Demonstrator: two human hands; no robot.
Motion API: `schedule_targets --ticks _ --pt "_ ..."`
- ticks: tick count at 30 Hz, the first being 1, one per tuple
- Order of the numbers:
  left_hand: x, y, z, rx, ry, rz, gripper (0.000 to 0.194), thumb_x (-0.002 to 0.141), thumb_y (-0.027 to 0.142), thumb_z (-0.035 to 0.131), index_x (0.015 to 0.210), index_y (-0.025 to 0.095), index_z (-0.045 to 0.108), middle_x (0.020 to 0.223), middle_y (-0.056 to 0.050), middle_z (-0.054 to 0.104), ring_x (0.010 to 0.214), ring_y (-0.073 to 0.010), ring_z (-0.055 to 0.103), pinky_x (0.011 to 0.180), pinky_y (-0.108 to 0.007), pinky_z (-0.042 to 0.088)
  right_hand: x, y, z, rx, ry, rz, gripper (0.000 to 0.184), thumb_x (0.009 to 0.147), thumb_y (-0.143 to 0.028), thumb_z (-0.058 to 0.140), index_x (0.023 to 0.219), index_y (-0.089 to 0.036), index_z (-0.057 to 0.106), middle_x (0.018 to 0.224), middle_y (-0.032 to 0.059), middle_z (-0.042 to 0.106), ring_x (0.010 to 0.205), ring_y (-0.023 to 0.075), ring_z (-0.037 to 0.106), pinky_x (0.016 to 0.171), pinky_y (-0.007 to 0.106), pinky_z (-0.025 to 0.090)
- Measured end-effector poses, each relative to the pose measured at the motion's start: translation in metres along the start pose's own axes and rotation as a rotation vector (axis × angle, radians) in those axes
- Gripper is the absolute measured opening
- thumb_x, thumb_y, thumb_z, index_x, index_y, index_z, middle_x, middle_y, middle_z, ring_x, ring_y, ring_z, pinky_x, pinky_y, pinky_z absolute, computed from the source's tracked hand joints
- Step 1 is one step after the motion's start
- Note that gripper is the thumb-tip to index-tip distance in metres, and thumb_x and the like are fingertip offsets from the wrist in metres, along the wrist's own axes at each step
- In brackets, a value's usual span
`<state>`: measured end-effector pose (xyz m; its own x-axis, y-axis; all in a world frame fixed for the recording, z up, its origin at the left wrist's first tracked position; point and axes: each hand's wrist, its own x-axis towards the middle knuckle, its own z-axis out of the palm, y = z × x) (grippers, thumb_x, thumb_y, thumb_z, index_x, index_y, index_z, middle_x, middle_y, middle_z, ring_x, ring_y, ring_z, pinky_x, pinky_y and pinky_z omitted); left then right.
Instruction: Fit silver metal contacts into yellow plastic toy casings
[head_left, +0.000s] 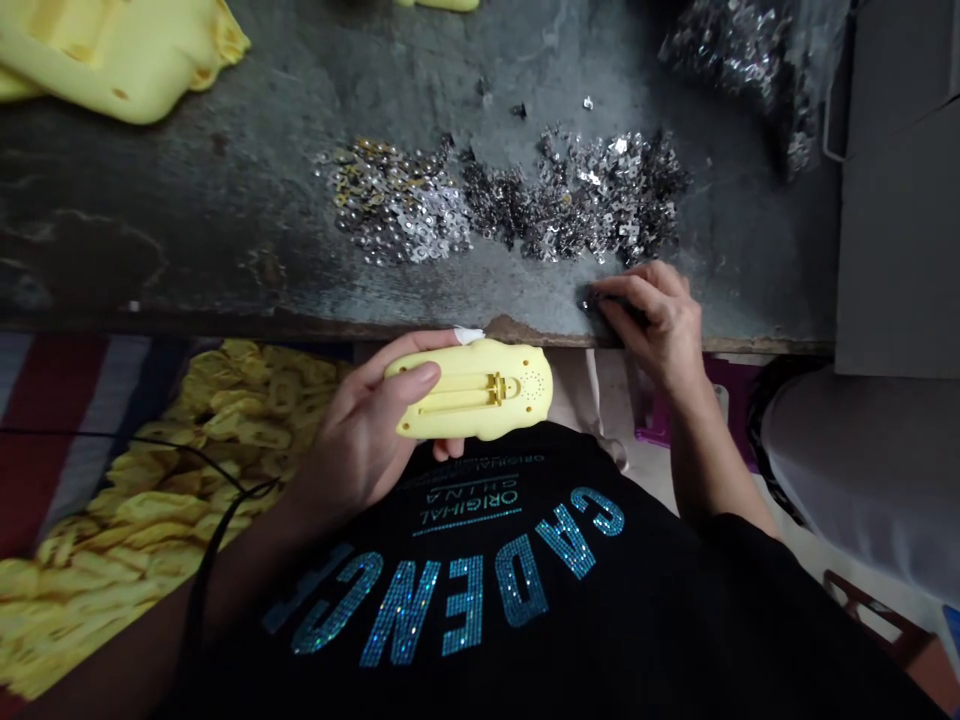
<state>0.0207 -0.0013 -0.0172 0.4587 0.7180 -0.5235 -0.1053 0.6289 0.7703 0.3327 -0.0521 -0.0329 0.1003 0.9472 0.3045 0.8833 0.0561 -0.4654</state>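
Observation:
My left hand (375, 420) is closed round a yellow plastic shell (480, 418), held just off the table's front edge. A long battery slot, screw holes and a ring of tiny speaker holes show on the shell's upward face. White tape wraps one of the left fingertips. My right hand (656, 315) pinches a small metal clip (587, 302) at the table's front, thumb and forefinger together. Beyond it lies a heap of shiny metal clips (607, 190), and left of that a heap of flat metal pieces (409, 210) with round holes.
Larger yellow shells (135, 60) lie at the table's far left. A clear plastic bag of metal pieces (735, 50) sits at the far right beside a grey box (900, 200). Below left is a big pile of yellow parts (135, 540), with a black cable (217, 540) near my left arm.

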Motion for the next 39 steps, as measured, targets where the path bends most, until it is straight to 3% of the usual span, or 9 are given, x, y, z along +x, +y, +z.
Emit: schedule_targets --ticks 6,14,18,22,28,32,36,39 --pt "0.0 -0.002 -0.003 -0.01 0.009 0.01 0.048 0.084 0.045 0.084 0.122 0.018 0.074 0.103 -0.008 0.079 0.053 -0.0211 0.071 0.037 -0.029 0.052 0.014 0.008 -0.006 -0.024 -0.042 -0.074 0.01 0.103 -0.029 0.068 0.099 -0.025 0.076 0.098 0.0045 0.074 0.094 0.0248 0.069 0.088 0.042 0.05" --pt "0.002 -0.003 -0.002 -0.019 0.011 -0.011 0.045 0.087 0.043 0.084 0.124 0.019 0.075 0.11 -0.009 0.08 0.06 -0.0215 0.074 0.038 -0.027 0.054 0.01 0.01 -0.014 -0.002 -0.011 -0.114 0.005 0.101 -0.022 0.065 0.099 -0.026 0.067 0.095 0.0028 0.074 0.09 0.0235 0.071 0.083 0.04 0.053" --pt "0.002 -0.003 -0.001 -0.027 -0.017 -0.008 0.041 0.09 0.041 0.082 0.124 0.019 0.075 0.112 -0.008 0.079 0.061 -0.0199 0.074 0.039 -0.027 0.054 0.01 0.011 -0.01 0.008 -0.006 -0.135 0.012 0.097 -0.015 0.066 0.1 -0.025 0.072 0.092 0.0014 0.075 0.087 0.0213 0.072 0.083 0.039 0.053" --pt "0.0 0.0 0.0 -0.011 -0.002 -0.012 0.043 0.089 0.042 0.082 0.125 0.019 0.075 0.109 -0.008 0.079 0.061 -0.0197 0.073 0.039 -0.027 0.054 0.009 0.013 -0.009 0.019 -0.021 -0.123 0.02 0.103 -0.02 0.062 0.11 -0.025 0.08 0.093 0.0034 0.073 0.091 0.0223 0.071 0.085 0.04 0.054" --pt "0.001 -0.001 0.0 0.013 0.013 -0.009 0.043 0.087 0.044 0.083 0.122 0.02 0.076 0.11 -0.008 0.08 0.056 -0.0194 0.071 0.038 -0.028 0.053 0.007 0.011 -0.011 0.137 0.084 -0.082 0.015 0.105 -0.022 0.064 0.107 -0.025 0.079 0.095 0.0023 0.075 0.088 0.0196 0.071 0.081 0.037 0.054" --pt "0.002 -0.002 0.002 0.014 0.024 -0.009 0.044 0.085 0.045 0.085 0.121 0.021 0.078 0.109 -0.007 0.08 0.058 -0.021 0.073 0.037 -0.028 0.053 0.008 0.012 -0.009 0.043 0.075 -0.133 0.016 0.106 -0.024 0.064 0.108 -0.027 0.079 0.097 0.0028 0.075 0.094 0.0221 0.072 0.088 0.041 0.054" --pt "0.003 0.0 0.002 0.017 0.019 -0.008 0.047 0.083 0.045 0.085 0.121 0.02 0.077 0.101 -0.007 0.081 0.053 -0.0214 0.071 0.037 -0.03 0.053 0.001 0.013 -0.011 0.095 0.156 -0.097 0.016 0.11 -0.025 0.061 0.112 -0.028 0.077 0.102 0.0021 0.078 0.096 0.0211 0.073 0.086 0.038 0.055" --pt "0.003 0.0 0.002 0.027 -0.002 0.006 0.046 0.084 0.046 0.084 0.12 0.019 0.077 0.097 -0.008 0.082 0.048 -0.0209 0.069 0.037 -0.03 0.053 -0.009 0.016 -0.011 -0.063 0.127 -0.195 0.016 0.111 -0.027 0.061 0.111 -0.029 0.077 0.107 0.002 0.08 0.098 0.0226 0.072 0.091 0.042 0.052"
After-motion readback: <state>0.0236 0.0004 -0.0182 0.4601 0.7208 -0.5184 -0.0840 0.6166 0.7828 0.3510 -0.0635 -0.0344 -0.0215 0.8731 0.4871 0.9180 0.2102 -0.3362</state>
